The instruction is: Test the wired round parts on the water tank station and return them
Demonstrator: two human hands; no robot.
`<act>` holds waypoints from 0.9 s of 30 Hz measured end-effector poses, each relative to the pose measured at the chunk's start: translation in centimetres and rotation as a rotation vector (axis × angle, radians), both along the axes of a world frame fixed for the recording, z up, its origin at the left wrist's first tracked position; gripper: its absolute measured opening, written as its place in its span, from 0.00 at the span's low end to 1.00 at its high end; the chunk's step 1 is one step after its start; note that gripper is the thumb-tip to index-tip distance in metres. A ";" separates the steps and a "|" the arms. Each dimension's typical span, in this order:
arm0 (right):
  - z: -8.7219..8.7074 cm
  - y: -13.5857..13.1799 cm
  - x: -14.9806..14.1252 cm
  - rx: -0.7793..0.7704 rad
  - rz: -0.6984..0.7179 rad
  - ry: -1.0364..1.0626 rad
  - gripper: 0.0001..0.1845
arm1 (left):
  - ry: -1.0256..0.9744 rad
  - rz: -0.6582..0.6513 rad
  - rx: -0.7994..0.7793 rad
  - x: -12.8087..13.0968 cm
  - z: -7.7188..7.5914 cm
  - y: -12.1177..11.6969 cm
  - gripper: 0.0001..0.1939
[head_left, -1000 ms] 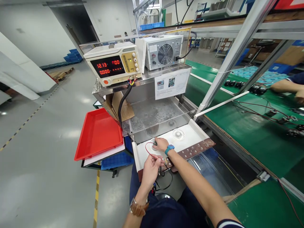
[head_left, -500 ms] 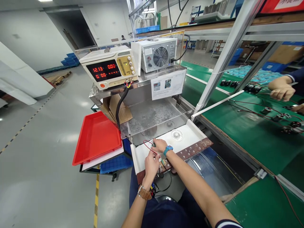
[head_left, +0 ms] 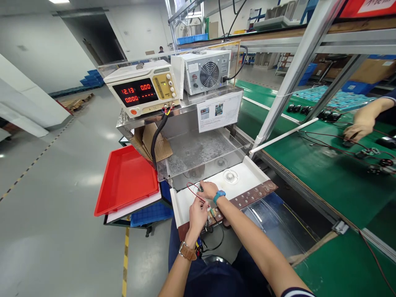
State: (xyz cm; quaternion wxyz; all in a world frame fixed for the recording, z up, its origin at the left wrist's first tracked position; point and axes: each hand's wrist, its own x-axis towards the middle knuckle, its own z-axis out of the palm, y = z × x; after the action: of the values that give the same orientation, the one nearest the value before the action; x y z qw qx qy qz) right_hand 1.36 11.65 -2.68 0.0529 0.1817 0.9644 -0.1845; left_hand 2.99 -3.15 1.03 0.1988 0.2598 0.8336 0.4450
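Observation:
My left hand is closed in a pinch on a thin red wire that loops up over the white tray. Just above it, my right hand has its fingers curled round a small dark part, mostly hidden by the fingers; its kind I cannot make out. Below the fingers, a green clip with a black cable sits at the brown perforated strip along the tray's front edge.
A power supply with red digits stands on the metal shelf, beside a grey unit with a fan. A red tray lies to the left. On the green conveyor, a co-worker's hand is among several small motors and wires.
My hands stay almost in place, with a slight shift at my left fingertips. The co-worker's hand has moved left and down onto a part on the conveyor.

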 end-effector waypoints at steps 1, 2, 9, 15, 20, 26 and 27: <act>0.0 0.0 0.0 0.001 0.000 0.000 0.22 | 0.000 0.000 0.005 0.0 -0.1 0.0 0.04; 0.1 0.0 0.0 0.003 0.001 0.001 0.22 | -0.001 -0.001 0.009 0.0 -0.1 0.0 0.04; 0.5 -0.1 0.1 0.013 0.008 0.010 0.21 | -0.016 -0.012 0.050 -0.1 -0.5 0.0 0.05; 1.0 -0.1 0.1 0.025 0.010 0.005 0.20 | -0.025 0.002 0.039 0.1 0.3 0.1 0.04; 1.0 -0.3 0.1 0.012 -0.006 0.016 0.20 | -0.032 0.015 0.045 0.3 1.2 0.1 0.03; 1.1 -0.6 0.1 -0.009 -0.016 0.035 0.18 | -0.030 0.035 0.080 0.4 1.3 0.0 0.02; 1.1 -0.6 0.1 -0.012 -0.017 0.038 0.18 | -0.031 0.038 0.082 0.3 1.2 0.0 0.01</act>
State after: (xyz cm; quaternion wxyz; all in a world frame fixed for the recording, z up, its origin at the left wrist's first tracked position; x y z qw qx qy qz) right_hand 1.43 11.01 -1.57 0.0341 0.1862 0.9625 -0.1942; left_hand 3.33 -3.14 2.28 0.1926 0.2451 0.8161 0.4866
